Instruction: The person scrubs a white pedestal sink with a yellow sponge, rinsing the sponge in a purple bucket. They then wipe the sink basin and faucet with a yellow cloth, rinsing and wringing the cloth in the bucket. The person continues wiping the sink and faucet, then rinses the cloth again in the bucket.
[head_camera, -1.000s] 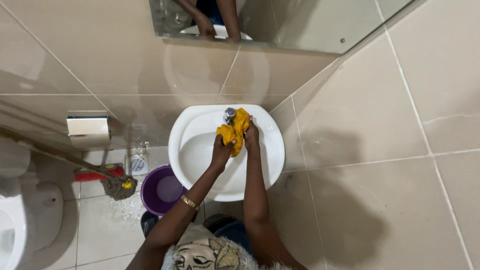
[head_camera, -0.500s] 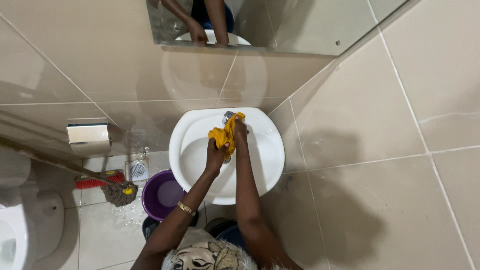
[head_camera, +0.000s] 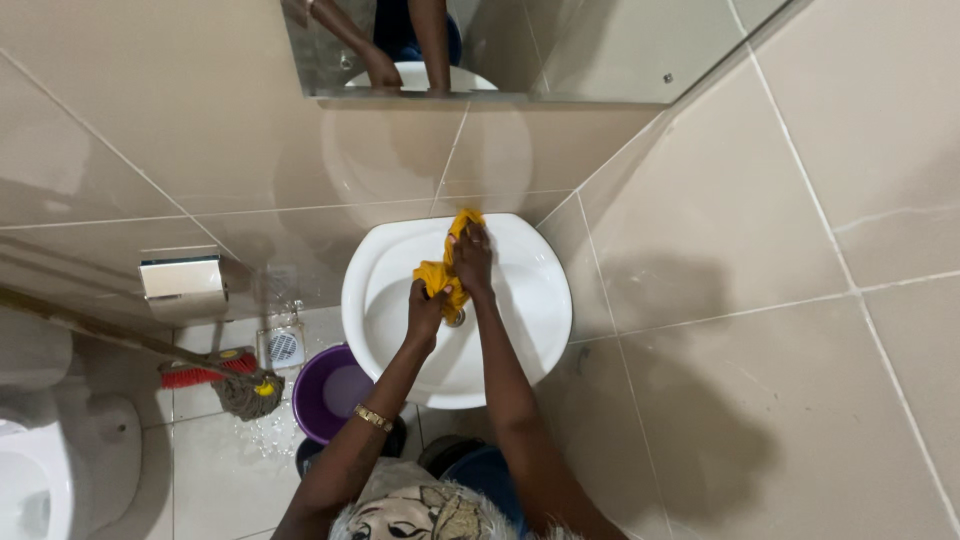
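Note:
A yellow cloth is stretched between both my hands over a white wash basin fixed to the tiled wall. My right hand grips the cloth's upper end and presses it over the tap at the back of the basin, so the tap is hidden. My left hand clutches the lower end, just above the drain. A gold bracelet is on my left wrist.
A mirror hangs above the basin. A purple bucket stands on the floor below it, beside a mop and red brush, a floor drain, a metal paper holder and a toilet at left.
My right hand has pushed the cloth further up over the tap, which now is covered. My left hand has slid a little down and left in the basin.

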